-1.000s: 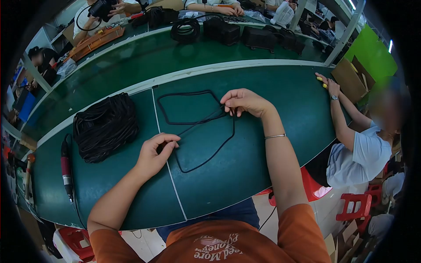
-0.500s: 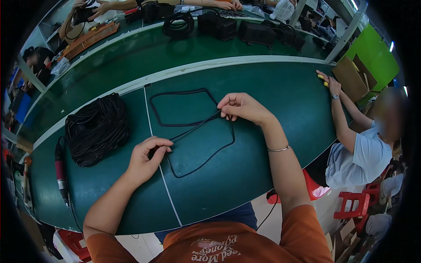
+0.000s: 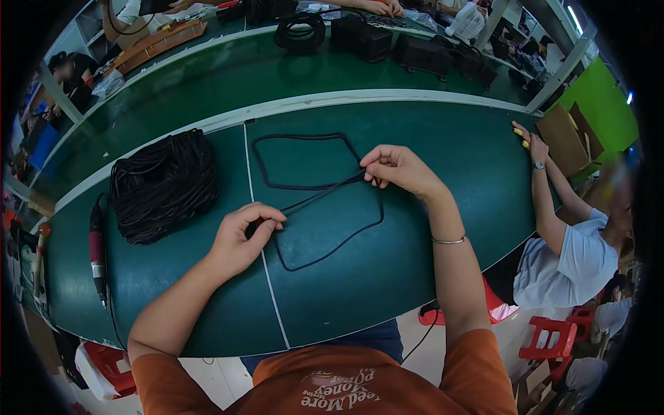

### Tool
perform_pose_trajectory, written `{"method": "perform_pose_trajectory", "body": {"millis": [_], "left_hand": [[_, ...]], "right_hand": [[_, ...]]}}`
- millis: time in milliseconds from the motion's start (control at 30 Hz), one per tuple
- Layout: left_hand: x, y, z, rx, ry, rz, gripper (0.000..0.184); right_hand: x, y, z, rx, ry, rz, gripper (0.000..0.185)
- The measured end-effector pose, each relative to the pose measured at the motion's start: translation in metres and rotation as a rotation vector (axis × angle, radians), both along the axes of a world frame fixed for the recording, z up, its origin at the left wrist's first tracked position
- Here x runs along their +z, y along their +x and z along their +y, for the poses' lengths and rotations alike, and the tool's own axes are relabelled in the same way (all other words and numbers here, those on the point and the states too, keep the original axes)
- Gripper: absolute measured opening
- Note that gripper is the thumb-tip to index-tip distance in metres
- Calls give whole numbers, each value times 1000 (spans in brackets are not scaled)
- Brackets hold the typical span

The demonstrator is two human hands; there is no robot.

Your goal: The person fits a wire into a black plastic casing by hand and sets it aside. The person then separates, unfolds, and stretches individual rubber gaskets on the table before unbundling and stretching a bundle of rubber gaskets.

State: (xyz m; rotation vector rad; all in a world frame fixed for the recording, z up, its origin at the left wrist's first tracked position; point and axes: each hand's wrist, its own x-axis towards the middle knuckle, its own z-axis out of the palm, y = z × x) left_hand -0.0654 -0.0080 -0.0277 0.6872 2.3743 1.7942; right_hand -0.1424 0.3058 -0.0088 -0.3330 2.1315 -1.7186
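Observation:
A thin black cord (image 3: 319, 194) lies in loops on the green table, with one stretch running straight between my hands. My left hand (image 3: 242, 238) pinches one part of it between thumb and fingertips, near the white line across the tabletop. At the right side of the loop, my right hand (image 3: 404, 173) grips the cord where several strands meet. To the left of my left hand rests a big bundle of black cords (image 3: 162, 185). Beyond it lies a maroon and black electric screwdriver (image 3: 97, 256) with its own cable.
A raised green shelf (image 3: 228, 90) runs along the back, holding a coiled black cable (image 3: 300, 33) and black boxy items (image 3: 363, 38). At right, a co-worker's hands (image 3: 532, 146) rest at the table edge, by a cardboard box (image 3: 564, 138). Red stools (image 3: 550, 339) stand on the floor.
The camera view has shifted slightly, so the table and everything on it appear further right. Both hands keep their hold on the cord, and its loops look nearly the same.

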Motion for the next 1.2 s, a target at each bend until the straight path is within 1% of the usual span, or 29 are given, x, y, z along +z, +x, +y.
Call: {"method": "perform_pose_trajectory", "body": {"millis": [233, 400, 600, 767, 967, 1200], "left_hand": [[0, 0, -1, 1, -14, -16, 12], [-4, 0, -1, -14, 50, -49, 10], [-4, -1, -3, -10, 10, -39, 12], [-6, -1, -1, 0, 77, -70, 13], [-5, -1, -2, 7, -5, -37, 13], [-6, 0, -2, 13, 23, -44, 14]], "right_hand": [[2, 1, -1, -7, 6, 18, 13], [3, 1, 0, -22, 26, 14, 15], [2, 1, -1, -9, 4, -4, 15], [0, 0, 0, 6, -13, -2, 16], [-1, -1, 0, -2, -9, -17, 16], [0, 1, -1, -7, -11, -6, 17]]}}
